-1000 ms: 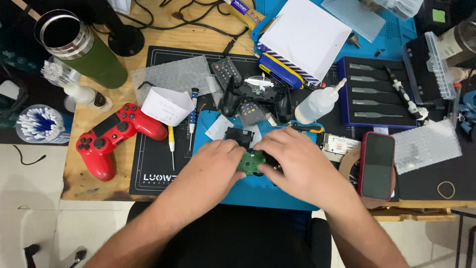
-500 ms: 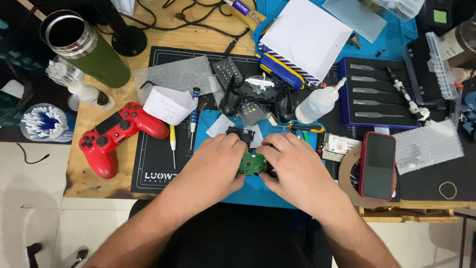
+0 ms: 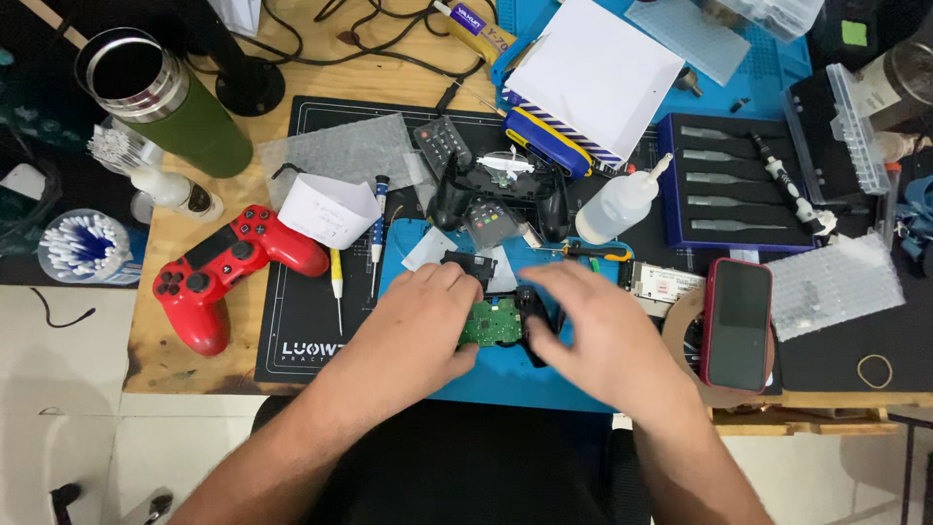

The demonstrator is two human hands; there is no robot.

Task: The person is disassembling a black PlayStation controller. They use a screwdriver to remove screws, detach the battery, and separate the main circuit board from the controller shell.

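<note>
Head view: both forearms reach in from the near edge and meet over the blue mat [image 3: 505, 374]. Palm down, the left hand [image 3: 413, 326] curls its fingers around the left edge of a green circuit board [image 3: 493, 321], pinching it. Right hand [image 3: 603, 335] lies palm down with fingers spread loosely over a black part [image 3: 534, 313] just right of the board; whether they grip cannot be told. Small and green, the board sits mid-mat, partly hidden. A red game controller [image 3: 225, 272] lies well left.
</note>
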